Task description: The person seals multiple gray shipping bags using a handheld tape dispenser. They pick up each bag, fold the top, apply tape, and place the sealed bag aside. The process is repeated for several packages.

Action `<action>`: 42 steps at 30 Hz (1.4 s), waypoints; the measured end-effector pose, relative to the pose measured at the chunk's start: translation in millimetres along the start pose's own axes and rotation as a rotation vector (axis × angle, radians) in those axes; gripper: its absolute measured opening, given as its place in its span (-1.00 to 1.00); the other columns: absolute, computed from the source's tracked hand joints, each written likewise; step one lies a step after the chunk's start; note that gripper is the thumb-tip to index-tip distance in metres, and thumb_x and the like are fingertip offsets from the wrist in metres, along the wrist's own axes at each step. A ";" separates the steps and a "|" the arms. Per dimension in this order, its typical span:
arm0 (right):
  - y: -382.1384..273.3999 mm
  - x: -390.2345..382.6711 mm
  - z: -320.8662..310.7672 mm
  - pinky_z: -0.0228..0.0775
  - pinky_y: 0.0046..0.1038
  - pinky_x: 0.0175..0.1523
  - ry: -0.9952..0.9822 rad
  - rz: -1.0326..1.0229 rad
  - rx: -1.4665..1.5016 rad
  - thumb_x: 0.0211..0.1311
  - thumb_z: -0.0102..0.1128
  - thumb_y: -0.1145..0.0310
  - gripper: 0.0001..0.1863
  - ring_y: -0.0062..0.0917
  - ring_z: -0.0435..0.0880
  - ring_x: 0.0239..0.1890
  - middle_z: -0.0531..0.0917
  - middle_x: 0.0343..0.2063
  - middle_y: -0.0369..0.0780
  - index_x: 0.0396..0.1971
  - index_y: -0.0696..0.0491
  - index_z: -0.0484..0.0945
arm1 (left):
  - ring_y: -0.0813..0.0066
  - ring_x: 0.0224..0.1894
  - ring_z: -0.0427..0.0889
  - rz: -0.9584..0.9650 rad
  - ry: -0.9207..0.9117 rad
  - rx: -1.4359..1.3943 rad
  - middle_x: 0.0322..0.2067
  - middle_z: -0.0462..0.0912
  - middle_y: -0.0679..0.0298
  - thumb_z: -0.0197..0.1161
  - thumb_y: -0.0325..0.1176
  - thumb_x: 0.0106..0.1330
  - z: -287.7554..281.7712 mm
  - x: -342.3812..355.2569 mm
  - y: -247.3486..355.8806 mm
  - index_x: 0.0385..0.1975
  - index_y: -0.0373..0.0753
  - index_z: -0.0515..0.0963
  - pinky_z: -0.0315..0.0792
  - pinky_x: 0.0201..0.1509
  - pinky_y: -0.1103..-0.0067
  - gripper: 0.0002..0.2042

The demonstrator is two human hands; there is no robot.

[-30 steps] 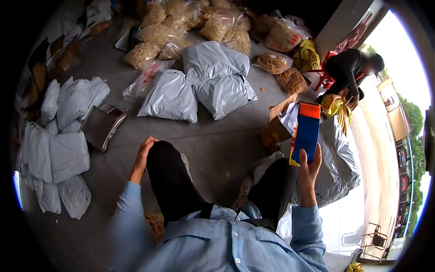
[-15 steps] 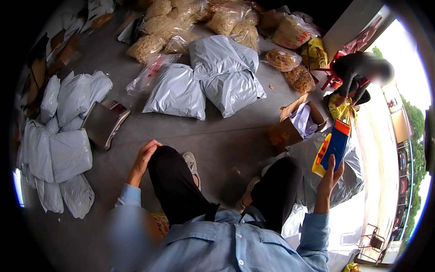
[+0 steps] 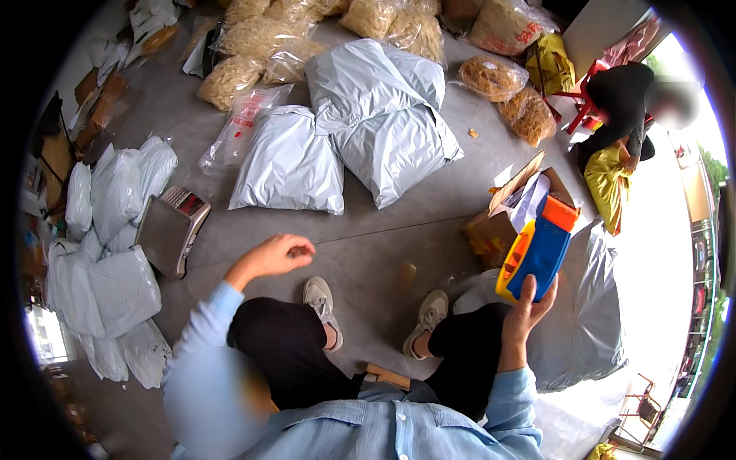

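Observation:
My right hand grips a plastic tape dispenser of blue, orange and yellow, held over the front edge of an open cardboard box with white papers inside. Just right of it lies a big grey plastic parcel. My left hand is raised over the bare floor beyond my left knee, fingers loosely curved and apart, holding nothing. A metal scale lies to its left.
Grey parcels pile at the left and ahead. Clear bags of tan material line the back. At right a seated person bends over a yellow sack, beside a bright doorway.
My left hand has lifted off my knee and moved forward and right. My right hand moved rightward with the dispenser, then slightly back left. The seated person has bent lower over the yellow sack.

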State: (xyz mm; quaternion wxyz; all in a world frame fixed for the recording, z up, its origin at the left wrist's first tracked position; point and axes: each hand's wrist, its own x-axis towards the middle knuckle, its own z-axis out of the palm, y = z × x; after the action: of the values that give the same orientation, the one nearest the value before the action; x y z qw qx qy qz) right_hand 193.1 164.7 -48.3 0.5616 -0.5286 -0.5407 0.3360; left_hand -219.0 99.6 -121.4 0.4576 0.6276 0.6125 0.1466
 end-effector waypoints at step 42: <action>43.7 27.7 -28.0 0.49 -0.26 -0.15 -0.131 0.124 -0.214 0.13 0.16 0.19 -0.24 -0.22 0.57 -0.18 0.43 -0.09 0.00 0.25 -0.06 -0.06 | 0.46 -0.64 0.52 -0.854 0.298 -0.845 -0.66 0.46 0.26 0.24 -0.38 0.13 142.3 354.1 -139.2 -0.61 -0.31 0.44 0.40 -0.69 0.58 -0.82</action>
State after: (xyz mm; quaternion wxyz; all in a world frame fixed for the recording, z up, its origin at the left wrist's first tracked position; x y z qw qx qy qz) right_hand 233.8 194.0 -79.1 0.4434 -0.5948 -0.5752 0.3445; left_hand -128.3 339.6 -436.3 0.5944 0.0644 0.7560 0.2663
